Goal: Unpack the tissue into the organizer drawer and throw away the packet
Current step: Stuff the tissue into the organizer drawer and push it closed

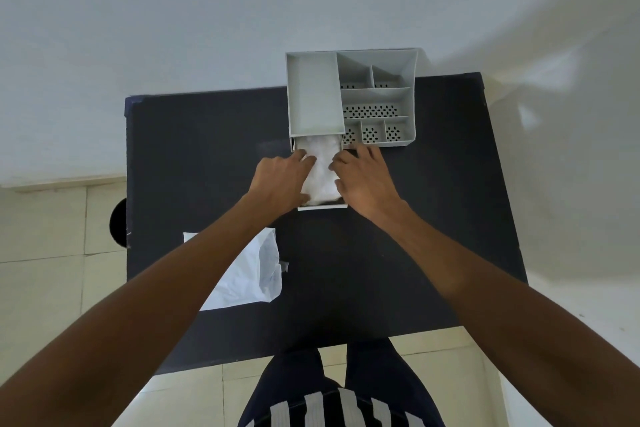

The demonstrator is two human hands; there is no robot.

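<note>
White tissue (pixel 320 166) fills the drawer (pixel 322 206); my left hand (pixel 282 180) and right hand (pixel 363 180) press it flat, unclenched. Packet (pixel 254 274) waits on the table (pixel 415 236), undiscarded.

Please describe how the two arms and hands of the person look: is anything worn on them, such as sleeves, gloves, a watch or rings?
Both forearms are bare up to the picture's edge: no sleeves show. The left hand and the right hand wear no gloves. No watch, bracelet or visible ring appears on either wrist or hand, though small details on the fingers are hard to tell. No markings show.
</note>
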